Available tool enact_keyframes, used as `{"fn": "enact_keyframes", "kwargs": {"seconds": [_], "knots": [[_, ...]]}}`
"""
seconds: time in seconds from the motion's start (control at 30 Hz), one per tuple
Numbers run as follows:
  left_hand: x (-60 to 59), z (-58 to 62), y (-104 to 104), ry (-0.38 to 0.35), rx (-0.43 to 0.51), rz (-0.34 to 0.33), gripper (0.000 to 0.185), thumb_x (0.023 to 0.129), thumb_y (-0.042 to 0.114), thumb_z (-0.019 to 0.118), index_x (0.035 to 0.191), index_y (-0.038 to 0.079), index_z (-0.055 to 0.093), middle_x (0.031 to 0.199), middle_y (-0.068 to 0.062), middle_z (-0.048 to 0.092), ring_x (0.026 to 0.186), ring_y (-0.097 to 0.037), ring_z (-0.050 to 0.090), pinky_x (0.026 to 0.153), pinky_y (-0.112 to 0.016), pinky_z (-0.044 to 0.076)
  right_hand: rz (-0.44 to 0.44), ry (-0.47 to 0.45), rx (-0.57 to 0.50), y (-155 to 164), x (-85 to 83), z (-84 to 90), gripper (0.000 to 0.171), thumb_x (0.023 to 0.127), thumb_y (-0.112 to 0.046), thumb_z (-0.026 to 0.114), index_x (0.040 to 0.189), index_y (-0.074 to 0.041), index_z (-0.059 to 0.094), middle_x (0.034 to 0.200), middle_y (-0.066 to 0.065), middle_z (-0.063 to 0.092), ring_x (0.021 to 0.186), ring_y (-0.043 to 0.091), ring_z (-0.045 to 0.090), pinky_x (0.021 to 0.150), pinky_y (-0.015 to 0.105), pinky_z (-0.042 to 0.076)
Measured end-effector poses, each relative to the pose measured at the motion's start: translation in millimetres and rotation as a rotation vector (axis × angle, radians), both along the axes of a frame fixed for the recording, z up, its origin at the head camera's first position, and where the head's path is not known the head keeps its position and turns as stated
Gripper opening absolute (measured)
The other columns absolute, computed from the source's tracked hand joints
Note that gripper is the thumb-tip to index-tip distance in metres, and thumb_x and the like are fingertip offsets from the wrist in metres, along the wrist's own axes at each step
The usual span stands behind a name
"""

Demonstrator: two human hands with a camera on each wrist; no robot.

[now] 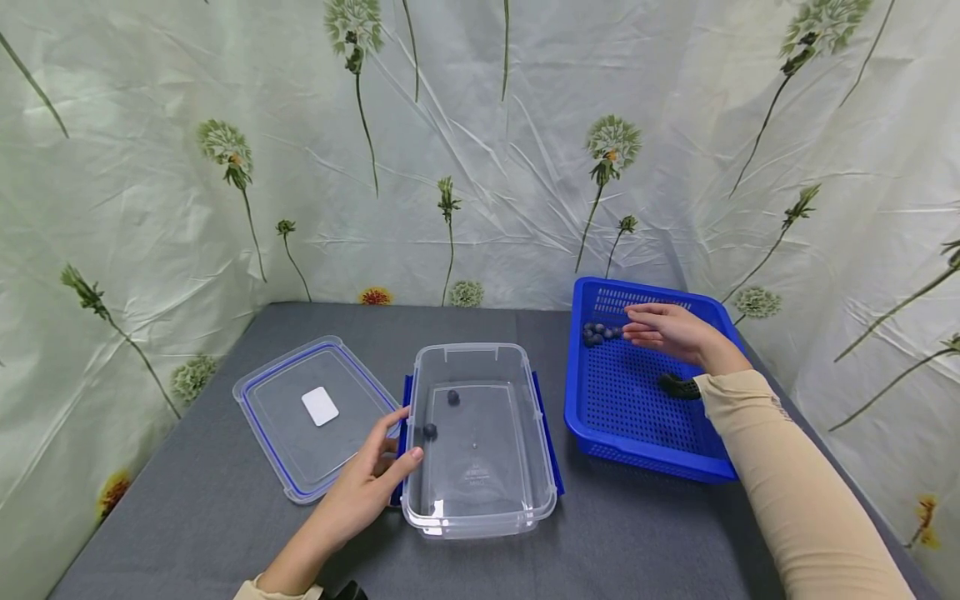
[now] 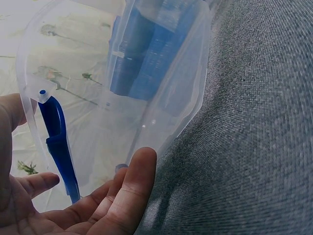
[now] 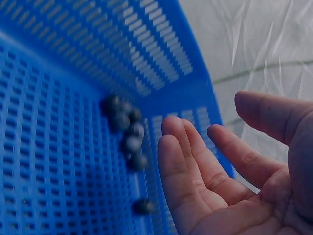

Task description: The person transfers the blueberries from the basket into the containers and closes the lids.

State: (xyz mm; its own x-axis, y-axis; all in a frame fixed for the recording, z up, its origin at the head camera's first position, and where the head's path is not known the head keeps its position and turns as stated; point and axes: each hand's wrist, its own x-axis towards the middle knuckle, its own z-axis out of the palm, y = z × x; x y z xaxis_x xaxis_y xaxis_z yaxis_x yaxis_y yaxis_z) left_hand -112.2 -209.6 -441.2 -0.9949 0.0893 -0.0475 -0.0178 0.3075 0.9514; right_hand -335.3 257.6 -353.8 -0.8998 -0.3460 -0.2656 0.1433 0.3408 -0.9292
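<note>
On the grey surface [image 1: 225, 517], farthest left, a clear lid [image 1: 315, 417] with a blue seal lies flat. Just right of it the left hand [image 1: 371, 479] rests against the near left corner of the clear container [image 1: 480, 500], fingers relaxed and spread, thumb on the rim beside a blue side clip [image 2: 58, 142]; it grips nothing. Two dark blueberries [image 1: 441, 414] lie inside the container near its left wall, close to that hand's fingertips. Farther right stands the blue basket [image 1: 645, 454]. Over its far left corner the right hand [image 1: 667, 332] hovers, fingers loosely extended and holding nothing, its fingertips [image 3: 171, 142] just beside a cluster of blueberries [image 3: 126, 132] against the basket wall, not touching them.
</note>
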Motion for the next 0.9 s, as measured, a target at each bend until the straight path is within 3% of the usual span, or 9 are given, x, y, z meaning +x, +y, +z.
{"fn": "enact_keyframes", "kwargs": {"seconds": [0.13,0.23,0.47,0.9], "knots": [[-0.1,-0.4,-1,0.000,-0.007,-0.002,0.063,0.107,0.031,0.068,0.163,0.032,0.038,0.129,-0.020,0.067,0.112,-0.029,0.074,0.078,-0.041,0.064,-0.033,-0.032,0.013,11,-3.9,-4.3,0.067,0.118,-0.022,0.040,0.167,0.011,0.010,0.110,-0.007,0.069,0.100,-0.001,0.071,0.097,0.021,0.057],[-0.1,-0.6,-1,0.001,-0.018,-0.004,0.064,0.107,0.032,0.068,0.163,0.032,0.037,0.129,-0.020,0.067,0.112,-0.029,0.074,0.081,-0.043,0.064,-0.050,-0.044,0.046,17,-6.4,-8.0,0.067,0.118,-0.022,0.041,0.167,0.011,0.010,0.112,-0.006,0.068,0.097,-0.002,0.071,0.097,0.021,0.058],[-1.2,-0.9,-1,0.014,-0.040,-0.006,0.064,0.107,0.032,0.068,0.163,0.032,0.038,0.128,-0.019,0.069,0.111,-0.028,0.075,0.083,-0.041,0.064,-0.062,-0.071,0.145,27,-14.2,-18.4,0.066,0.118,-0.023,0.038,0.166,0.014,0.011,0.147,0.025,0.053,0.096,-0.003,0.069,0.096,0.021,0.058],[-1.3,0.6,-1,0.000,-0.053,0.002,0.064,0.107,0.033,0.068,0.163,0.035,0.038,0.129,-0.018,0.069,0.110,-0.027,0.075,0.084,-0.045,0.064,-0.039,-0.171,0.266,34,-21.1,-25.6,0.066,0.118,-0.024,0.036,0.166,0.013,0.011,0.114,0.004,0.065,0.093,0.001,0.067,0.093,0.025,0.058]]}}
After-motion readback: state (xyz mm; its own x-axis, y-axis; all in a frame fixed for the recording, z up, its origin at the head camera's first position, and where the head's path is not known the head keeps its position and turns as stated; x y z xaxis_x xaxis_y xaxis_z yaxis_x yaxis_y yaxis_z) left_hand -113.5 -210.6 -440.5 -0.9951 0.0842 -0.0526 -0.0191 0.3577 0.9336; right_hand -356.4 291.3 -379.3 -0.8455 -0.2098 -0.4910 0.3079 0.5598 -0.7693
